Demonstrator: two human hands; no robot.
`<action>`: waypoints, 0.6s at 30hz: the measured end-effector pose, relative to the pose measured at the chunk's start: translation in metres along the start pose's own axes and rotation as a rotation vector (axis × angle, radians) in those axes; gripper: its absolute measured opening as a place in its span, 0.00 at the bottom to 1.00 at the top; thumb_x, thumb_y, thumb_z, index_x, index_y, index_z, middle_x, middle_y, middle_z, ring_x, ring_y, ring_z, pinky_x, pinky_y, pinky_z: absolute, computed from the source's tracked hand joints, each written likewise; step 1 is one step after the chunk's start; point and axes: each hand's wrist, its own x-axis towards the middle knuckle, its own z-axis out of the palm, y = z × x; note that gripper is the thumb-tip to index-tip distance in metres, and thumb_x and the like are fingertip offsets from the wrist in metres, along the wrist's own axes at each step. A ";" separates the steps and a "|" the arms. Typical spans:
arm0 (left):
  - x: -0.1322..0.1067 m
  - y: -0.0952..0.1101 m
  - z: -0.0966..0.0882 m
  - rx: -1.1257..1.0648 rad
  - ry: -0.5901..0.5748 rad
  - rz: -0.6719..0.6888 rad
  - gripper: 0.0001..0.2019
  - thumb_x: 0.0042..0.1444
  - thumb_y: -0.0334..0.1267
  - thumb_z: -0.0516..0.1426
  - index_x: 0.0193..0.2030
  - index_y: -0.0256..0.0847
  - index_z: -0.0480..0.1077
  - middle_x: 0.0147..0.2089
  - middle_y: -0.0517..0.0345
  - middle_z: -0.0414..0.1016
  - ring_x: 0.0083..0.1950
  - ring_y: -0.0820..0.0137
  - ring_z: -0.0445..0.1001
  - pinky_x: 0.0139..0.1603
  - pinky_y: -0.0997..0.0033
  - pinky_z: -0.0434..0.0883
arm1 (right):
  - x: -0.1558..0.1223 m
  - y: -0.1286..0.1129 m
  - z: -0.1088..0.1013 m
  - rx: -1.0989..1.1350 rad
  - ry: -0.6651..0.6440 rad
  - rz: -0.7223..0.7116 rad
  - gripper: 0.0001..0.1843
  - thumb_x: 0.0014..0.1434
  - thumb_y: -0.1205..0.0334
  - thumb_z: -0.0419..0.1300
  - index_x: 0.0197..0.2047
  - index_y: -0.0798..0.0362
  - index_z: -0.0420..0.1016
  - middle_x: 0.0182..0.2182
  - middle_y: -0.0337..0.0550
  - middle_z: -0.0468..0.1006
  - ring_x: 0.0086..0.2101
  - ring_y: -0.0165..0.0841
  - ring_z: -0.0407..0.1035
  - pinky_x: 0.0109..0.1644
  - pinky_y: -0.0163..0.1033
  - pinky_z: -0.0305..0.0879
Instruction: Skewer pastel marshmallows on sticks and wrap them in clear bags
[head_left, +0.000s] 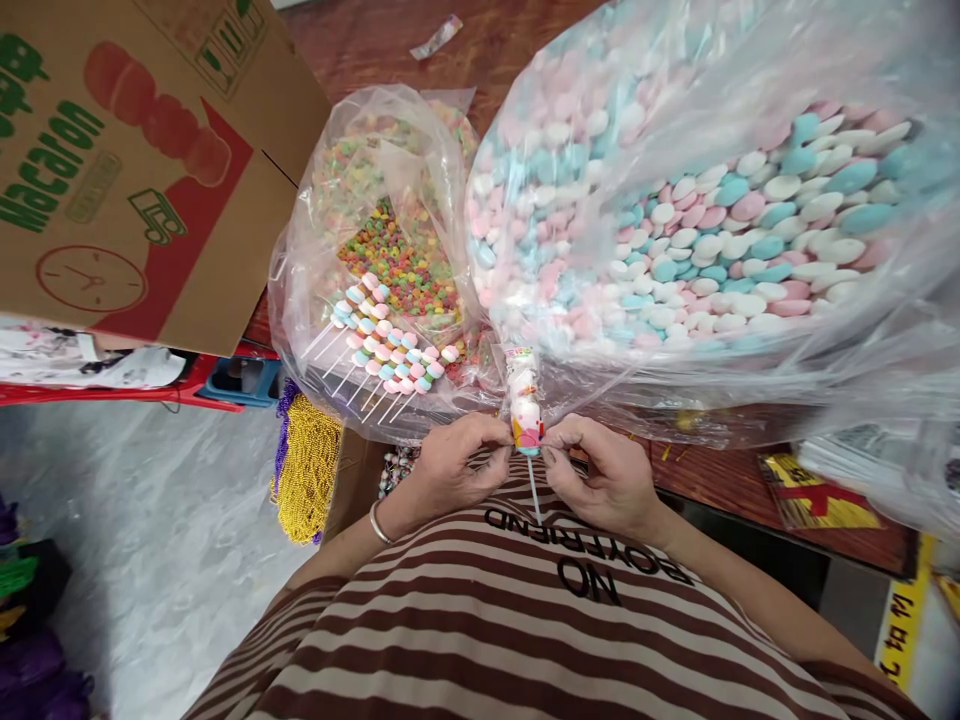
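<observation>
A marshmallow stick in a printed clear wrapper [523,400] stands upright between both hands, its white stick hanging down in front of my striped shirt. My left hand [457,465] pinches the wrapper's lower end from the left, fingers closed. From the right, my right hand [600,470] pinches the same end, fingers also closed. Just beyond lies a row of unwrapped pastel marshmallow skewers [386,340] inside an open clear bag [322,250] holding small multicoloured candies [397,260].
A huge clear bag of pink, blue and white marshmallows [712,230] fills the right of the wooden table [720,475]. A "Macaron" cardboard box [127,160] stands at left. Gold bead strings [307,465] hang below. Yellow printed packets [817,495] lie at right.
</observation>
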 end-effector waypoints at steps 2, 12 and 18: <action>0.000 0.001 0.000 0.040 -0.027 0.048 0.16 0.47 0.24 0.65 0.41 0.45 0.82 0.39 0.53 0.84 0.41 0.67 0.80 0.48 0.71 0.72 | 0.000 0.001 0.001 0.001 0.015 0.007 0.07 0.60 0.70 0.57 0.33 0.48 0.70 0.24 0.35 0.75 0.24 0.28 0.68 0.28 0.32 0.64; 0.000 -0.003 0.003 0.167 -0.031 0.120 0.12 0.51 0.26 0.63 0.40 0.46 0.80 0.37 0.55 0.82 0.38 0.69 0.78 0.44 0.72 0.71 | 0.000 0.000 0.001 0.010 0.022 0.014 0.07 0.60 0.70 0.57 0.33 0.48 0.70 0.24 0.35 0.75 0.23 0.28 0.68 0.28 0.33 0.65; 0.004 0.004 0.004 0.271 -0.015 0.239 0.10 0.52 0.28 0.63 0.41 0.42 0.76 0.35 0.57 0.80 0.34 0.72 0.76 0.39 0.74 0.72 | -0.001 0.000 0.001 0.027 0.031 0.030 0.07 0.60 0.70 0.57 0.33 0.49 0.71 0.24 0.35 0.75 0.23 0.27 0.67 0.28 0.32 0.65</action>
